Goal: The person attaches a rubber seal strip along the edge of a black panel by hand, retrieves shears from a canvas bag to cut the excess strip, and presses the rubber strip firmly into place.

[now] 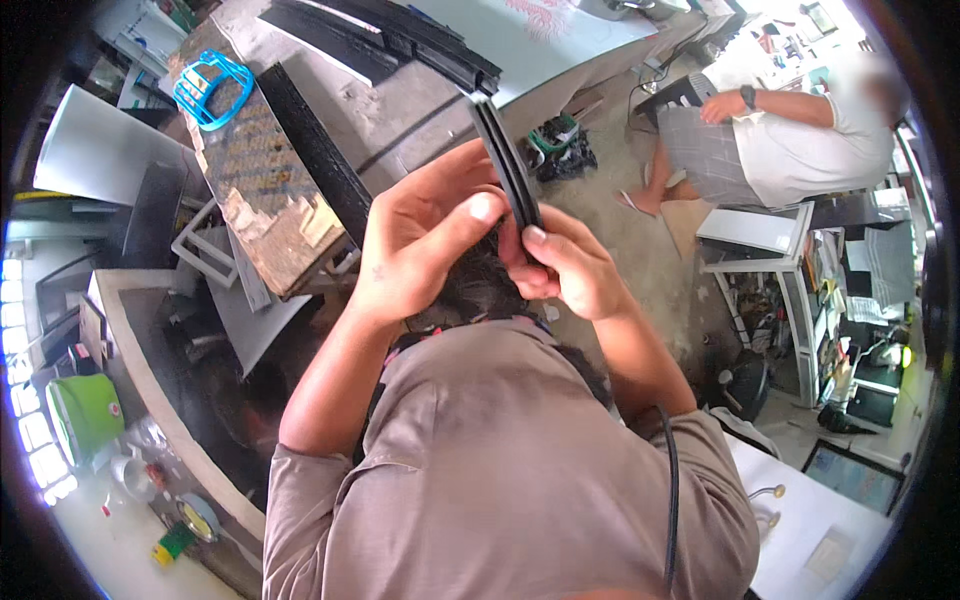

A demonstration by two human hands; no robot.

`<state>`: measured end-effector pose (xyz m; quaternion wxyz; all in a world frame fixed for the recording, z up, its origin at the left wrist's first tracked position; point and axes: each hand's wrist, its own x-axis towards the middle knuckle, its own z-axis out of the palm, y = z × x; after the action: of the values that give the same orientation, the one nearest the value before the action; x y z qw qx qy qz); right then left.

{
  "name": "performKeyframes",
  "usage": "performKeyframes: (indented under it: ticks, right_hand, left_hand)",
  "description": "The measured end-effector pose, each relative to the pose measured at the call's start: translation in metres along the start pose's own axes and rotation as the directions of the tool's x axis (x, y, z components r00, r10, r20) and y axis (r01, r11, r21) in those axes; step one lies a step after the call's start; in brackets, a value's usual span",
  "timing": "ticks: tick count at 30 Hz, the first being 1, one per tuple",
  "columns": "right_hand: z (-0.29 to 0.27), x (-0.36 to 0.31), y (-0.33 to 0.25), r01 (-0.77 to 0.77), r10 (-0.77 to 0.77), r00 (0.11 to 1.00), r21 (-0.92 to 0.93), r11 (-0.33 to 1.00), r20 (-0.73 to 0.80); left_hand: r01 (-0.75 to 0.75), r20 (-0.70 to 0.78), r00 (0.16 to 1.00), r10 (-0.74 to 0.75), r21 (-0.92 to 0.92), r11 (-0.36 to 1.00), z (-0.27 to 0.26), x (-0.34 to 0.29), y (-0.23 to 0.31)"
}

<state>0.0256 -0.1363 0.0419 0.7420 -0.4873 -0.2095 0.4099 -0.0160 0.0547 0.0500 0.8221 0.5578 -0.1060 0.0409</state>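
Observation:
My left hand (420,250) and my right hand (565,265) are both raised in the middle of the view. Together they grip a pair of long, thin black strips (508,165) held flat against each other. My left thumb presses on the strips from the left. The fingers of my right hand pinch their lower end from the right. The strips rise from my hands toward the upper middle, where their top end shows. Below my hands I see dark hair and a brown shirt (500,460).
A person in a white shirt and grey checked shorts (790,130) sits at upper right. A worn patterned bench (260,180) with a blue basket (212,88) stands upper left. More black strips (400,40) lie on a pale table. A green bucket (85,415) is left, white shelving (790,290) right.

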Motion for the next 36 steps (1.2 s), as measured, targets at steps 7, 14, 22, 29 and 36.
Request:
performKeyframes:
  ticks: [7, 14, 22, 29, 36]
  right_hand:
    - [0.051, -0.003, 0.022, 0.017, -0.016, 0.995, 0.008, 1.0, -0.093]
    - [0.062, -0.007, 0.029, 0.077, -0.052, 0.992, 0.217, 0.973, -0.116]
    - [0.052, -0.018, 0.029, 0.315, -0.367, 0.81, -0.188, 0.93, -0.457]
    - [0.041, -0.041, 0.017, 0.311, -0.496, 0.66, -0.395, 0.864, -0.565]
    - [0.022, -0.046, 0.018, 0.096, -0.328, 0.76, -0.402, 0.911, -0.561]
  left_hand:
    - [0.01, -0.065, 0.998, -0.005, 0.083, 0.997, -0.017, -0.01, 0.03]
    - [0.023, 0.068, 0.997, -0.022, -0.019, 1.0, -0.024, -0.025, 0.038]
    - [0.006, 0.076, 0.997, 0.009, -0.201, 0.98, 0.004, -0.014, 0.025]
    - [0.017, 0.064, 0.998, -0.014, -0.044, 0.999, 0.034, 0.002, 0.016]
    - [0.087, -0.183, 0.98, -0.072, 0.071, 0.994, -0.005, -0.02, -0.021]
